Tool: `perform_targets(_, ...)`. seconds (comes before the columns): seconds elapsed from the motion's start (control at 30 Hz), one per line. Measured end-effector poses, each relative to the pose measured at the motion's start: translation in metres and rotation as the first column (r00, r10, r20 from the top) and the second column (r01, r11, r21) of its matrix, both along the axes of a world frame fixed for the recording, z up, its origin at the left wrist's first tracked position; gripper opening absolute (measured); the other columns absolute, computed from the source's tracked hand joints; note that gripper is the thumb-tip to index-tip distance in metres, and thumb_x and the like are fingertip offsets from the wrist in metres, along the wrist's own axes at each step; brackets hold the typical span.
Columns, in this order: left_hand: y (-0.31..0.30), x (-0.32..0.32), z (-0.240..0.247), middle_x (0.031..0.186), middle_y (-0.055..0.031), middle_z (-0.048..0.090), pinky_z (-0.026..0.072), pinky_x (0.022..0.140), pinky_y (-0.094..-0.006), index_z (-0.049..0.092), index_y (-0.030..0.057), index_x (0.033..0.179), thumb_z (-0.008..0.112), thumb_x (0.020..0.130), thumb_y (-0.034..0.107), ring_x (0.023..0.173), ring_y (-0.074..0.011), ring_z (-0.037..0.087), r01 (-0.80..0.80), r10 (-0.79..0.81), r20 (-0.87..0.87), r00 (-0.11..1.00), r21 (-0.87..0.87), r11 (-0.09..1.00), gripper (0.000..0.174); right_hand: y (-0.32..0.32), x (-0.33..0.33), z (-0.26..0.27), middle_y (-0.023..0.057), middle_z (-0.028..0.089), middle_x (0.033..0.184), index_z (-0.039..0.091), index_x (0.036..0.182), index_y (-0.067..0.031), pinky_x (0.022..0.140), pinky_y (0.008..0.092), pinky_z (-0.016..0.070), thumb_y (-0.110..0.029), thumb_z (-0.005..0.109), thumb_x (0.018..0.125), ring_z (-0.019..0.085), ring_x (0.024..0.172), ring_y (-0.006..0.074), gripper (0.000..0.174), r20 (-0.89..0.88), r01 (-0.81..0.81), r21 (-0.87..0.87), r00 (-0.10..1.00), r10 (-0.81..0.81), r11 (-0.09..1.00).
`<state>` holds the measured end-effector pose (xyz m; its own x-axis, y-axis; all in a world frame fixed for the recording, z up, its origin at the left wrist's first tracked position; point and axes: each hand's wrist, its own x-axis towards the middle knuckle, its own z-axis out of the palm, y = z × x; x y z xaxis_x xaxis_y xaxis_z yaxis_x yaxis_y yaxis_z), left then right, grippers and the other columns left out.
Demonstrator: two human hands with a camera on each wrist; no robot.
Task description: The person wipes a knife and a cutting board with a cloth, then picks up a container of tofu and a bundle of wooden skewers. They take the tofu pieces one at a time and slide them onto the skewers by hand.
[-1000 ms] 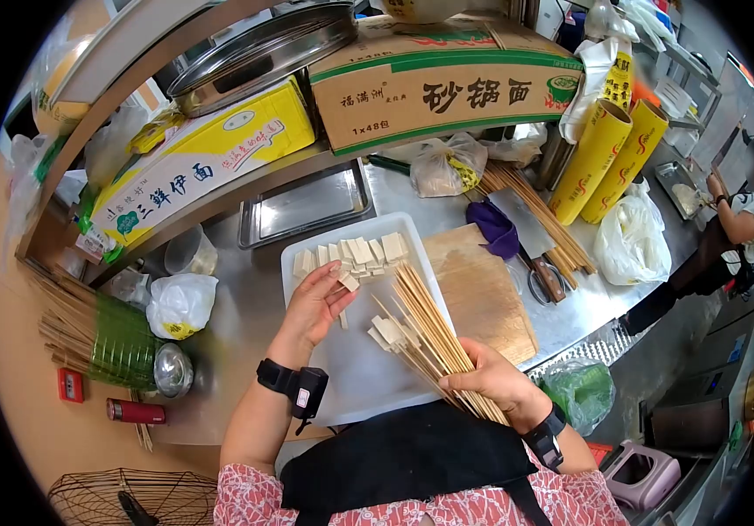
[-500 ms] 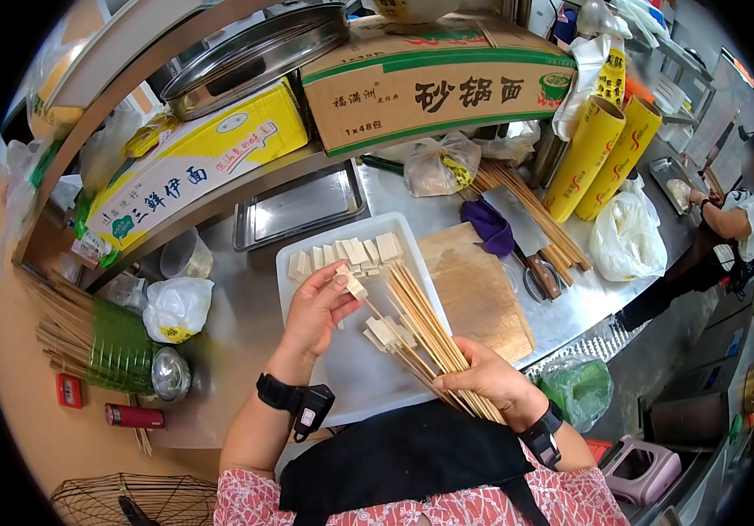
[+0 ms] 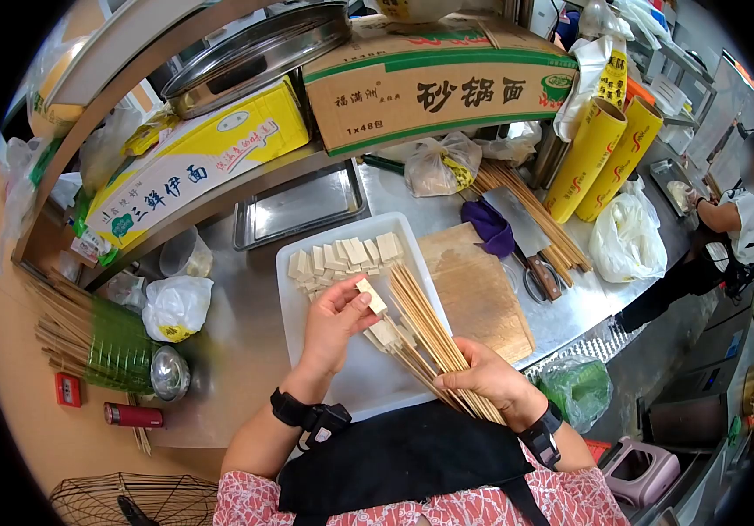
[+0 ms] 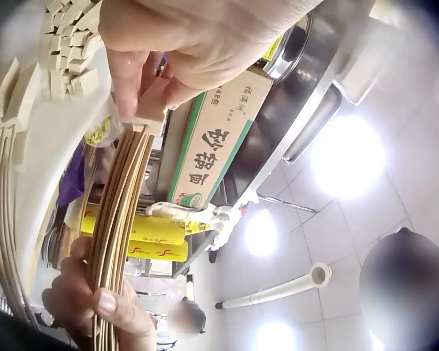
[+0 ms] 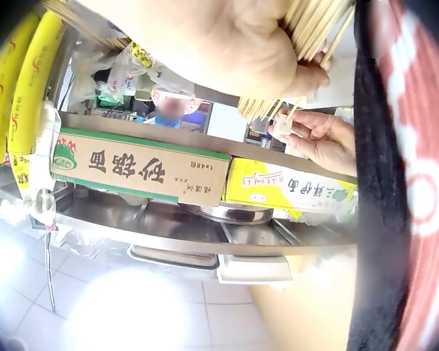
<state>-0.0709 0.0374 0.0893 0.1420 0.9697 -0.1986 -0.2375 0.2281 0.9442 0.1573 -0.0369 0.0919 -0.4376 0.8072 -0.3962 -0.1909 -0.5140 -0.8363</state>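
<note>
My left hand pinches a pale tofu block between thumb and fingers, over the white tray. In the left wrist view the block sits right at the tips of the skewers. My right hand grips a thick bundle of bamboo skewers, which fan up and to the left. Below the left fingers, several tofu pieces lie at the ends of skewers in the tray. More tofu slices stand in rows at the tray's far end.
Right of the tray lies a wooden cutting board, with a cleaver, purple cloth and loose skewers beyond. A metal tray sits behind, under a shelf holding cartons. Another person stands at the right.
My left hand has moved right and down with its tofu block, closer to the bundle. The right hand stays nearly still with the skewers. The person at right has shifted slightly.
</note>
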Motion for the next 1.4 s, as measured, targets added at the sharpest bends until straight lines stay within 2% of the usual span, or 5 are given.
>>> perform_targets(0.47, 0.041, -0.047, -0.062, 0.106, -0.0074, 0.057, 0.0534, 0.072, -0.0284, 0.055, 0.0027, 0.113, 0.059, 0.087, 0.011, 0.091, -0.0161, 0.060, -0.202, 0.207, -0.233, 0.950, 0.046, 0.978, 0.028, 0.001, 0.004, -0.008, 0.0044, 0.060, 0.096, 0.050, 0.118, 0.0021, 0.073, 0.0240, 0.0478, -0.001, 0.067, 0.076, 0.057, 0.083, 0.0106, 0.045, 0.066, 0.057, -0.013, 0.996, -0.056, 0.998)
perform_targets(0.87, 0.049, -0.054, -0.107, 0.093, -0.0061, 0.057, 0.0424, 0.082, -0.0375, 0.063, 0.0078, 0.081, 0.056, 0.074, 0.006, 0.098, -0.0252, 0.051, 0.802, 0.316, -0.930, -0.189, 0.040, 0.596, 0.010, 0.003, 0.010, -0.005, 0.0032, 0.061, 0.103, 0.051, 0.119, 0.0019, 0.079, 0.0224, 0.0454, 0.002, 0.062, 0.077, 0.056, 0.090, 0.0089, 0.044, -0.076, 0.065, -0.053, 0.995, -0.068, 0.997)
perform_targets(1.07, 0.058, -0.051, -0.120, 0.089, -0.0058, 0.059, 0.0396, 0.084, -0.0342, 0.064, 0.0092, 0.081, 0.056, 0.073, 0.007, 0.098, -0.0231, 0.050, 0.840, 0.382, -0.884, -0.269, -0.021, 0.542, 0.012, 0.004, 0.010, 0.003, 0.0036, 0.061, 0.106, 0.052, 0.118, 0.0018, 0.081, 0.0221, 0.0455, 0.002, 0.062, 0.076, 0.057, 0.093, 0.0089, 0.043, -0.089, 0.055, -0.028, 0.994, -0.058, 0.998)
perform_targets(1.27, 0.057, -0.052, -0.092, 0.086, -0.0062, 0.062, 0.0471, 0.074, -0.0391, 0.060, 0.0062, 0.088, 0.060, 0.079, 0.008, 0.084, -0.0248, 0.058, 0.625, 0.121, -0.986, 0.115, 0.167, 0.762, 0.009, 0.004, 0.011, 0.002, 0.0036, 0.061, 0.106, 0.052, 0.117, 0.0017, 0.082, 0.0222, 0.0453, 0.000, 0.065, 0.075, 0.056, 0.093, 0.0091, 0.044, -0.094, 0.058, -0.011, 0.994, -0.059, 0.998)
perform_targets(1.4, 0.055, -0.052, -0.062, 0.092, -0.0067, 0.062, 0.0521, 0.069, -0.0308, 0.055, 0.0059, 0.102, 0.061, 0.086, 0.011, 0.081, -0.0192, 0.062, 0.088, -0.114, -0.344, 0.932, -0.092, 0.992, 0.018, 0.006, 0.007, -0.003, 0.0029, 0.061, 0.105, 0.052, 0.118, 0.0011, 0.081, 0.0221, 0.0454, -0.001, 0.066, 0.075, 0.056, 0.092, 0.0085, 0.045, -0.100, 0.023, 0.004, 0.995, -0.022, 1.000)
